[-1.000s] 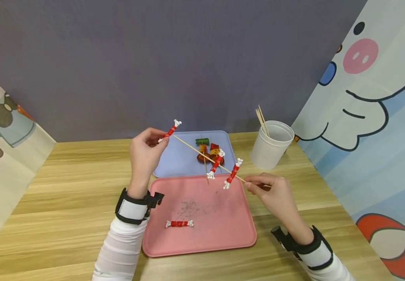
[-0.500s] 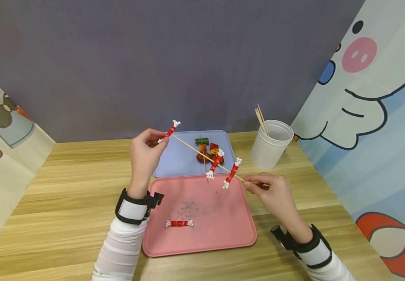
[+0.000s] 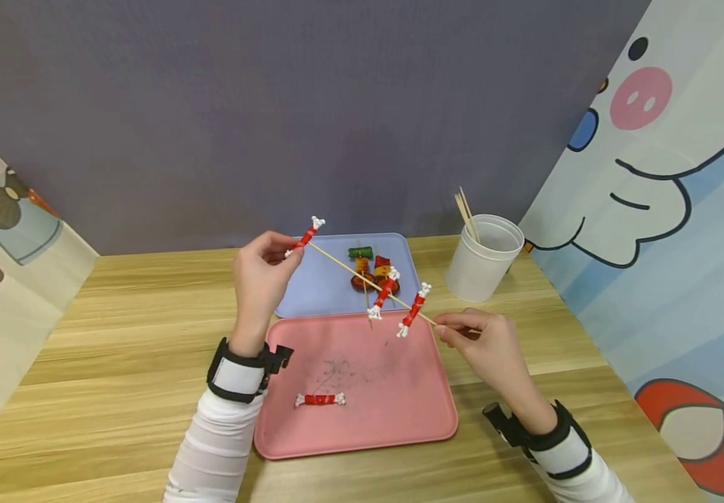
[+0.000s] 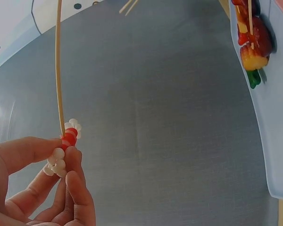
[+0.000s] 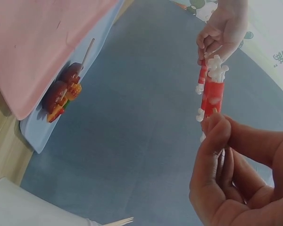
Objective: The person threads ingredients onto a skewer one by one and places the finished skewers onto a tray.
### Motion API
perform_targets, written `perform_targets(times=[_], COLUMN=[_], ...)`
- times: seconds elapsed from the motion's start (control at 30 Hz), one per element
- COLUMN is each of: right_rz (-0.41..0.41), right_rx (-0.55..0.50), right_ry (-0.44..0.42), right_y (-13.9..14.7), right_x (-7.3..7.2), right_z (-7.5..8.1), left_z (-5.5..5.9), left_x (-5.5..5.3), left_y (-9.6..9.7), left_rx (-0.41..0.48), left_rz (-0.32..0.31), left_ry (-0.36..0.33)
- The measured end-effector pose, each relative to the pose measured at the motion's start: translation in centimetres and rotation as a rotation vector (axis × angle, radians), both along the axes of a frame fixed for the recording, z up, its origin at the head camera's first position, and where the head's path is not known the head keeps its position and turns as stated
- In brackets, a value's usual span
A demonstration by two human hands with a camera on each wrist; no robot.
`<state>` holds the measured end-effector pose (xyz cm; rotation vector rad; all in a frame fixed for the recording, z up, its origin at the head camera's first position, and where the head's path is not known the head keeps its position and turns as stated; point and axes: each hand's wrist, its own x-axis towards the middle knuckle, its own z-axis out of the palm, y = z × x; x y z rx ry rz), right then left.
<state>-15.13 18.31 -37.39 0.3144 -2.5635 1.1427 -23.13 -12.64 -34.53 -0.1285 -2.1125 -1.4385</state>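
My left hand (image 3: 263,272) pinches a toy enoki roll (image 4: 70,137), red in the middle with white knobby ends, between thumb and fingertips. A thin bamboo skewer (image 3: 341,263) meets that roll at its far end; how deep the tip sits cannot be told. My right hand (image 3: 486,346) pinches the skewer's near end. Two similar rolls, one nearer the middle (image 3: 384,293) and one closer to the right fingers (image 3: 414,310), are threaded crosswise on the skewer. Another roll (image 3: 320,399) lies on the pink tray (image 3: 399,412), below both hands.
Behind the pink tray is a blue tray (image 3: 311,297) bearing toy food skewers (image 3: 364,281) with brown, yellow, red and green pieces. A white cup (image 3: 481,269) with several bare skewers (image 3: 466,215) stands at right. A grey panel (image 3: 336,119) rises behind the table.
Hardly anything differs. The right hand with the skewer and its two threaded rolls has shifted very slightly left; the left hand keeps its pinch on the roll.
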Motion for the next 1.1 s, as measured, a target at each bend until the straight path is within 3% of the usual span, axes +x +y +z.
perform_targets(times=[0.7,1.1], right_rz=[0.005,0.001], right_rx=[0.003,0.013], right_ry=[-0.014,-0.028], right_y=[0.0,0.0], right_x=[-0.2,-0.4], right_z=[-0.2,-0.5], left_z=[-0.4,-1.4], left_x=[-0.1,-0.8], left_y=[0.6,0.9], left_rx=[0.001,-0.01], left_rz=[0.004,0.003], left_ry=[0.01,-0.001])
